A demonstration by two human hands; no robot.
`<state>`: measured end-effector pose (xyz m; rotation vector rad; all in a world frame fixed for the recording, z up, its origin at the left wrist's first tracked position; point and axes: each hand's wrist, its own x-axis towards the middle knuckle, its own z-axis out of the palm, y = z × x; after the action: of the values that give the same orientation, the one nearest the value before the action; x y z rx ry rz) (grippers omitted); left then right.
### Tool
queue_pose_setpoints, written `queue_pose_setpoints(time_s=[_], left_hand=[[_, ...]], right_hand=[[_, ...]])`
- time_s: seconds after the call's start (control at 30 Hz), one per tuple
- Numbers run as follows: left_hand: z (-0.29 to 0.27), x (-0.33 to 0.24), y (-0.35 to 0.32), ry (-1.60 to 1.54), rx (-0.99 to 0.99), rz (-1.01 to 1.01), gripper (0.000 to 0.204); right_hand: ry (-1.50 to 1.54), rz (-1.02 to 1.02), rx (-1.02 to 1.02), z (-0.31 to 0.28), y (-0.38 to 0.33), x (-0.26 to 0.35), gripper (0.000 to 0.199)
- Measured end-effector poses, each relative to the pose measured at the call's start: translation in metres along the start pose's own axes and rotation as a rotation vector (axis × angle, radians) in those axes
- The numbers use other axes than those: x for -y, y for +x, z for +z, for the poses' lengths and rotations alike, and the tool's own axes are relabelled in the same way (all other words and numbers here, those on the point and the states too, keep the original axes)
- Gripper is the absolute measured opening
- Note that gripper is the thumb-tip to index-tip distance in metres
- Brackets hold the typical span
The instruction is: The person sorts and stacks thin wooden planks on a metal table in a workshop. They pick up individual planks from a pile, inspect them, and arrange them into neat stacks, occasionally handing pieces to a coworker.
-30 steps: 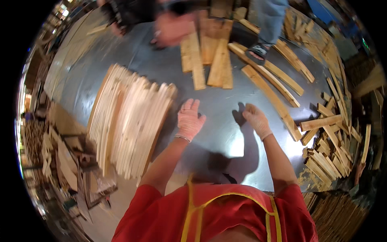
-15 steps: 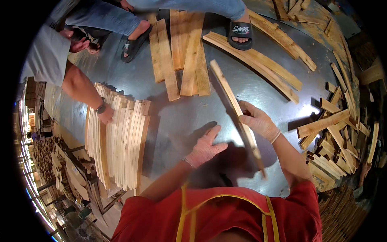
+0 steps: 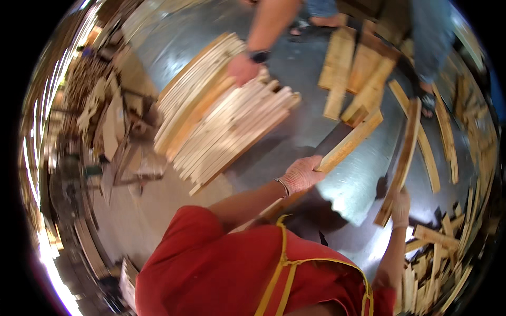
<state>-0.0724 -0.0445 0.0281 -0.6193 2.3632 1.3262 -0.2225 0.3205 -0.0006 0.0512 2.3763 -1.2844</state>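
Observation:
My gloved left hand (image 3: 302, 174) is closed around a wooden plank (image 3: 352, 141), which slants up to the right over the metal table. The plank's lower end passes behind my left forearm. On the right, my gloved right hand (image 3: 400, 208) grips a slightly curved wooden strip (image 3: 403, 163), held near its lower end and standing steeply; its fingers are partly hidden behind the strip. Left of my left hand lies a row of pale wooden slats (image 3: 232, 129) packed side by side. A co-worker's hand (image 3: 244, 69) rests on the far part of that row.
Several flat boards (image 3: 337, 68) lie at the far side of the metal table (image 3: 279, 142). Long curved strips (image 3: 421, 139) lie at the right. A heap of wood offcuts (image 3: 435, 253) is at the lower right. A co-worker's leg (image 3: 431, 42) stands beyond the strips.
My view has swung left. My left hand, empty and open before, now grips a plank. My right hand still holds a wooden strip, now farther right.

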Motion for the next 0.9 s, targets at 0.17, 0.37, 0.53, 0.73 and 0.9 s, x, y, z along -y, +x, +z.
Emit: queue_pose_setpoints(time_s=[0.17, 0.37, 0.53, 0.73, 0.9], left_hand=[[-0.050, 0.117, -0.049, 0.400, -0.366, 0.059, 0.045], [-0.125, 0.196, -0.110, 0.850, -0.840, 0.308, 0.057], [-0.083, 0.189, -0.114, 0.625, -0.535, 0.360, 0.059], [-0.059, 0.175, -0.098, 0.328, -0.206, -0.027, 0.041], [-0.070, 0.196, -0.114, 0.736, -0.373, 0.284, 0.039]], right_hand=[[0.785, 0.144, 0.003, 0.095, -0.108, -0.023, 0.038], [1.018, 0.186, 0.075, 0.225, -0.188, 0.010, 0.049], [0.662, 0.065, 0.413, 0.333, -0.214, 0.012, 0.044], [-0.215, -0.535, 0.964, 0.417, -0.193, 0.029, 0.057], [-0.145, -0.582, 0.824, 0.387, -0.160, 0.001, 0.051]])
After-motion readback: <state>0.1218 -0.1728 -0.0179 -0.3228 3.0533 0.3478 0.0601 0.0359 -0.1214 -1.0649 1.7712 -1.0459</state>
